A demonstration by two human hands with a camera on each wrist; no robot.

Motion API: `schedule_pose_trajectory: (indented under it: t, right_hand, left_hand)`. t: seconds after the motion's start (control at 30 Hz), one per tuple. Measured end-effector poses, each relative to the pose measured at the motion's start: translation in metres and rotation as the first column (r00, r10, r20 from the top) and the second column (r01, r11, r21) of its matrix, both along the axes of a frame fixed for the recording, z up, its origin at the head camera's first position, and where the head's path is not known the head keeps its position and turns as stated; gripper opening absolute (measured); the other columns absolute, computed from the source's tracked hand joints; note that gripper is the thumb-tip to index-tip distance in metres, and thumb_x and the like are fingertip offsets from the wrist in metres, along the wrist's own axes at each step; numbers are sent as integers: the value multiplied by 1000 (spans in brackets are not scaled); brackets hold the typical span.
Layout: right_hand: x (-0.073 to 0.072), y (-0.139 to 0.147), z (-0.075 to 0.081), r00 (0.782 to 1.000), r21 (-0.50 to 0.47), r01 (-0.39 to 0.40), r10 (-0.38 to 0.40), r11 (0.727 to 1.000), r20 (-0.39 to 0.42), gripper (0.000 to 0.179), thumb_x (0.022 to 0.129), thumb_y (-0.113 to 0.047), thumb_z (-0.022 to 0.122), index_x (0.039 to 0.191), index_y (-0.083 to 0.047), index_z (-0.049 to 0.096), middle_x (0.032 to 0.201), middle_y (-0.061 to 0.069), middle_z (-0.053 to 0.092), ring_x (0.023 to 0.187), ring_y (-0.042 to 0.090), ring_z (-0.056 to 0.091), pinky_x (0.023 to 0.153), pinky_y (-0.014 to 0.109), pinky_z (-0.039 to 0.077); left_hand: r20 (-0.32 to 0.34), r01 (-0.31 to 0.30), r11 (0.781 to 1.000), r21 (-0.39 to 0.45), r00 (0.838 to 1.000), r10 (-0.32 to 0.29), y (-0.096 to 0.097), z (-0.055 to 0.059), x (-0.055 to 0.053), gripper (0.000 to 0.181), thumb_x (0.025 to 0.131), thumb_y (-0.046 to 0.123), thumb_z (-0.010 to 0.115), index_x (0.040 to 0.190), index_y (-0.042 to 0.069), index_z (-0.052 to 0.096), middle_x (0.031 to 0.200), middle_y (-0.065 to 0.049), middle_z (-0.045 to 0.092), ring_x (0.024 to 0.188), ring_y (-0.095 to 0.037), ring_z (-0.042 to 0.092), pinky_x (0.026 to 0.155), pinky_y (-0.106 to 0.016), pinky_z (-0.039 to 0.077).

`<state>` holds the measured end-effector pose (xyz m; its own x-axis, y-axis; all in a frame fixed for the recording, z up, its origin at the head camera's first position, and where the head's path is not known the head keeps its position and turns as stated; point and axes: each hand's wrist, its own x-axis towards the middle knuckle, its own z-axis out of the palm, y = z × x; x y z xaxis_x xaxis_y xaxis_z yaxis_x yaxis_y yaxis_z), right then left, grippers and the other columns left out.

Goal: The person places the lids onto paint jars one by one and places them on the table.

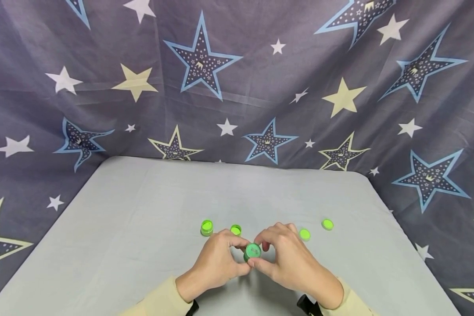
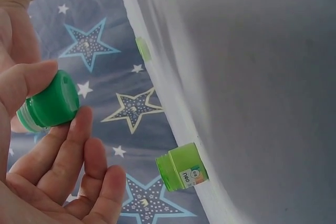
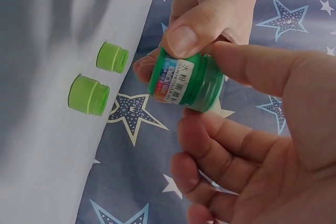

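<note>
A small dark green gouache paint jar (image 1: 253, 251) with a printed label is held above the table between both hands. My left hand (image 1: 221, 259) grips the jar's body between thumb and fingers; the left wrist view shows the green jar (image 2: 55, 100) base-on. With thumb and fingertips my right hand (image 1: 288, 259) pinches the translucent lid (image 3: 209, 85), which sits on the jar. Beyond the left hand two light green paint jars (image 1: 207, 228) (image 1: 235, 230) stand upright with no lids on. Two light green lids (image 1: 304, 235) (image 1: 327, 224) lie beyond the right hand.
A pale cloth covers the table (image 1: 122, 219). Behind it and along both sides hangs a dark curtain (image 1: 237, 87) printed with stars. Dark wrist straps (image 1: 309, 303) show below the light yellow sleeves (image 1: 159, 300).
</note>
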<state>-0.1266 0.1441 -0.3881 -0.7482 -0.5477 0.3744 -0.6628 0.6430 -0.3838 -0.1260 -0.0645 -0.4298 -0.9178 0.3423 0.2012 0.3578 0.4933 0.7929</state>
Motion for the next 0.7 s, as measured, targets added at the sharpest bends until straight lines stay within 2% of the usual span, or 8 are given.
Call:
schedule_pose_trajectory:
  t: [0.2,0.43,0.57,0.7]
  right_hand:
    - [-2,0,-5,999,-11,14,-15,1000,-43,33,76,-43,91,81,-26,63,74,-22,47,70,0,42,75,28,34]
    - [-2,-3,-10,997,-26,48,-49,999,-62,39,76,-45,90,78,-23,58,69,-17,47,65,1,38,72,28,32]
    - [-2,-5,-11,994,-37,69,-72,997,-79,41,76,-45,89,76,-23,56,65,-11,48,62,2,35,70,28,29]
    - [-1,-6,-12,990,-39,96,-100,995,-97,43,76,-47,89,74,-25,52,64,-15,42,61,2,34,68,28,27]
  left_hand:
    - [1,-12,1000,11,1000,12,2,0,1,28,69,13,89,94,24,82,87,20,63,91,-16,63,80,-29,50]
    - [-53,-17,1000,24,998,18,3,-3,1,28,69,12,88,94,22,82,86,21,64,89,-16,64,80,-33,52]
    - [-48,-19,999,38,999,21,3,-4,1,26,70,13,87,94,23,81,87,21,65,90,-17,65,81,-39,55]
    - [-42,-14,999,49,999,16,3,-4,1,24,72,13,87,93,24,81,88,20,65,90,-18,65,82,-40,55]
